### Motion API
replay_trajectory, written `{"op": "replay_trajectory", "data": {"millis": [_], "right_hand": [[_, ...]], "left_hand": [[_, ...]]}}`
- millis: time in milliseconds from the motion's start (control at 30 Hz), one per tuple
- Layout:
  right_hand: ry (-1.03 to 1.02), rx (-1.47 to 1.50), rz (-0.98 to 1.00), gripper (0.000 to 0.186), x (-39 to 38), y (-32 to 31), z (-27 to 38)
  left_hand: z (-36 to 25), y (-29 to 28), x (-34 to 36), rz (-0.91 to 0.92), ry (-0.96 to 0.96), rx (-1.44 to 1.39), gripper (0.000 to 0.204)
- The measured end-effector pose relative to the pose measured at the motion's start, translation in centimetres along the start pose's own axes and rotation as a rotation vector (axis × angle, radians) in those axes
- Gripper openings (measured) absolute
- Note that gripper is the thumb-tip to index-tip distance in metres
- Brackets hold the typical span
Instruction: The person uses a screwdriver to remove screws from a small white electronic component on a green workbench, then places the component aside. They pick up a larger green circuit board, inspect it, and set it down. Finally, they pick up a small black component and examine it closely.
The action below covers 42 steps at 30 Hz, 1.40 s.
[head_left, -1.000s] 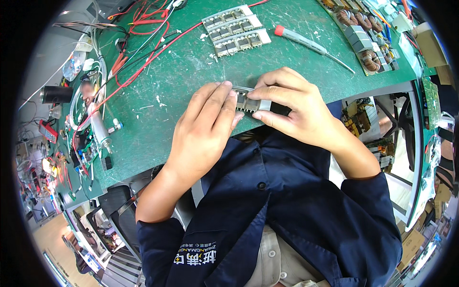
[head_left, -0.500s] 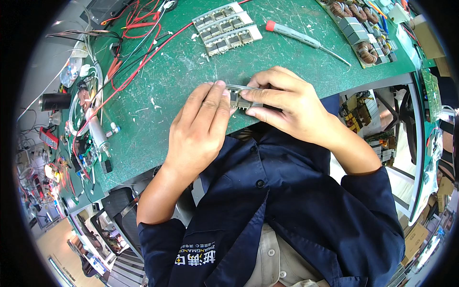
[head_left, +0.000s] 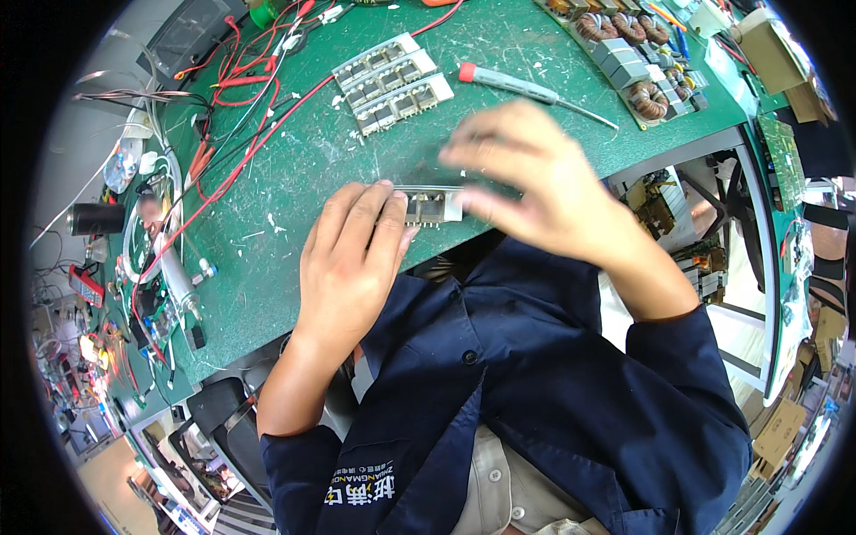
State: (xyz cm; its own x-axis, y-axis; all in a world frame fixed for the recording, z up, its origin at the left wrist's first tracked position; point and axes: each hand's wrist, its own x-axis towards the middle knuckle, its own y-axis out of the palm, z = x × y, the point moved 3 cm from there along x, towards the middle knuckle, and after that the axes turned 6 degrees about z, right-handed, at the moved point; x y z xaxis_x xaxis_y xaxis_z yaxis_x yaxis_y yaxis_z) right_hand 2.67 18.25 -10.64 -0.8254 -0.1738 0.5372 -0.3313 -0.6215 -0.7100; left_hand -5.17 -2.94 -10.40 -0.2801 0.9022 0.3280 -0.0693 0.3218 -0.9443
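My left hand [head_left: 348, 254] has its fingers closed on the left part of a small module [head_left: 430, 205], a pale metal strip with dark square components and a row of pins, near the bench's front edge. My right hand [head_left: 526, 178], motion-blurred, is open over its right end, fingers apart and raised, thumb near the pale end; whether the thumb touches it I cannot tell. Three similar modules [head_left: 403, 110] lie side by side farther back on the green bench [head_left: 276, 321]. A screwdriver [head_left: 508, 82] with a grey-and-red handle lies right of them.
At back right is a circuit board with copper coils [head_left: 649, 100], beside cardboard boxes [head_left: 771, 49]. The left side holds tangled red leads [head_left: 241, 80], a metal cylinder [head_left: 178, 276], a black cylinder [head_left: 95, 218] and a red meter [head_left: 86, 283].
My right hand has lifted off the module with fingers spreading, exposing more of it. My left hand stays on it. The view has shifted, so bench items appear farther left.
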Motion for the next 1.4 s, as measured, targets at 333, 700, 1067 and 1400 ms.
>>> {"op": "replay_trajectory", "data": {"millis": [333, 700, 1067, 1400], "right_hand": [[0.214, -0.429, 0.164, 0.041, 1.8, -2.5, -7.5], [0.216, 0.826, -0.315, 0.027, -1.9, -12.3, -3.9], [0.231, 1.110, -0.131, 0.020, -6.1, -6.0, -6.4], [0.302, 1.083, -0.105, 0.019, -7.0, -4.5, -6.6]], "left_hand": [[-0.4, -0.3, 0.6, 0.062, -0.070, -0.081, 0.038], [-0.2, 0.2, 1.7, 0.023, -0.053, -0.157, 0.030], [-0.7, 1.0, 3.0, 0.004, -0.098, -0.258, 0.023], [-0.9, 1.4, 2.4, 0.009, -0.102, -0.286, 0.031]]}}
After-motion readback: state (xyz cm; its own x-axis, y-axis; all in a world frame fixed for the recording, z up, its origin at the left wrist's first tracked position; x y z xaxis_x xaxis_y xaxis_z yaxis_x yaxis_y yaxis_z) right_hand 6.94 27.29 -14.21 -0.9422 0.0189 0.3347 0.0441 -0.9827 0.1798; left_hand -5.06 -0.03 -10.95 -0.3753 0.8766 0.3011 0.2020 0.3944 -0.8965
